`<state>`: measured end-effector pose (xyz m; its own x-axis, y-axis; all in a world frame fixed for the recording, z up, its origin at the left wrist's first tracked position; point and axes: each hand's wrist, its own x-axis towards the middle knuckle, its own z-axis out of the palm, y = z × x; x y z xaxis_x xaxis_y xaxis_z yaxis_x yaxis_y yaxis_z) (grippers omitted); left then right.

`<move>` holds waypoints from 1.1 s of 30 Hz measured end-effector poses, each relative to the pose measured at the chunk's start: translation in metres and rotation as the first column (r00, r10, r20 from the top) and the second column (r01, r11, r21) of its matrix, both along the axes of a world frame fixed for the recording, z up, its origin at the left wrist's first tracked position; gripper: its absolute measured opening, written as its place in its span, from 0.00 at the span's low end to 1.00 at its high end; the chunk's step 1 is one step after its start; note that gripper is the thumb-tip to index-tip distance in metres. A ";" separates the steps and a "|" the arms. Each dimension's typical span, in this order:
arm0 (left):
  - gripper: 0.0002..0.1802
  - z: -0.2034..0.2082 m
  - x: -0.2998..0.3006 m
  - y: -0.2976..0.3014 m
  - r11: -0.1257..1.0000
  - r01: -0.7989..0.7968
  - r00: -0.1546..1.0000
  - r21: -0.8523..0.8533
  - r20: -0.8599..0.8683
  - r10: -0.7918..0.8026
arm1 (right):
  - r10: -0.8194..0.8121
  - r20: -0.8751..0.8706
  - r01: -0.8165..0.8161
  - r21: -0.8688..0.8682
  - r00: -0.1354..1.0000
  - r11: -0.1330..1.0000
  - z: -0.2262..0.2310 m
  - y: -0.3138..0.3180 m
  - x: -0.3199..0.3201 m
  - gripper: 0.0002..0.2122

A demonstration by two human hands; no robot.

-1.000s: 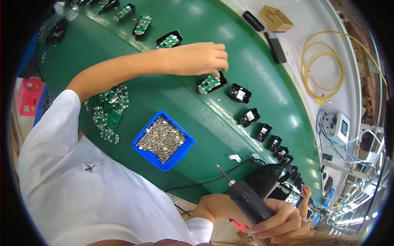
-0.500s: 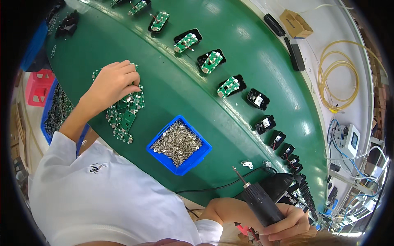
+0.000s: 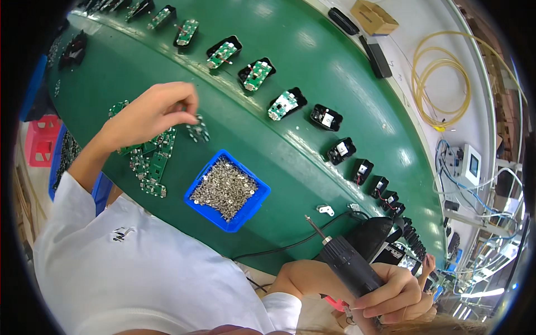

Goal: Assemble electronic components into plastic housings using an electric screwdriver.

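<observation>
Over the left part of the green table, my left hand (image 3: pixel 156 109) pinches a small green circuit board (image 3: pixel 197 129), blurred by motion, between thumb and fingers. Beneath and beside that hand lies a loose pile of green circuit boards (image 3: pixel 151 167). My right hand (image 3: pixel 393 296) is wrapped round a black electric screwdriver (image 3: pixel 353 268), its bit pointing up and left. Between the hands sits a blue tray (image 3: pixel 228 224) full of small silver screws (image 3: pixel 224 187). Beyond runs a curved row of black housings, some with a board in them, such as the housing with a tilted board (image 3: pixel 286 105).
Small white parts (image 3: pixel 325 210) and a black cable (image 3: pixel 290 247) lie near the screwdriver. A yellow coiled hose (image 3: pixel 444 78) and a cardboard box (image 3: pixel 373 18) rest on the far ledge. Blue and pink bins stand left of the table. Another person's hand (image 3: pixel 428 265) shows at far right.
My left hand has risen off the pile with a board, moving right relative to it. The view has shifted, so the row and tray appear further left. The right hand keeps the screwdriver.
</observation>
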<state>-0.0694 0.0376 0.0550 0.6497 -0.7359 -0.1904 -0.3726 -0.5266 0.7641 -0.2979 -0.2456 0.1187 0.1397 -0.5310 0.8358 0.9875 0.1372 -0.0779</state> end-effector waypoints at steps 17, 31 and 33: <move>0.11 -0.047 0.048 -0.199 0.968 0.103 0.972 -0.229 -0.184 -0.147 | -0.104 -0.156 0.094 -0.072 0.982 0.993 0.019 0.007 -0.029 0.11; 0.08 -0.023 0.025 -0.132 0.904 0.226 0.903 -0.362 0.425 -0.055 | -0.216 -0.011 0.216 0.031 0.976 0.976 0.008 -0.001 -0.015 0.17; 0.06 -0.007 0.019 -0.089 0.930 0.193 0.910 -0.314 0.411 -0.050 | -0.155 0.082 0.141 0.156 0.985 0.978 0.005 -0.001 -0.012 0.16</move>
<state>-0.0504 -0.0510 0.0476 0.5191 -0.7862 0.3354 -0.7207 -0.1916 0.6663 -0.3101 -0.2467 0.1238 -0.0245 -0.6595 0.7513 0.9996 -0.0076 0.0259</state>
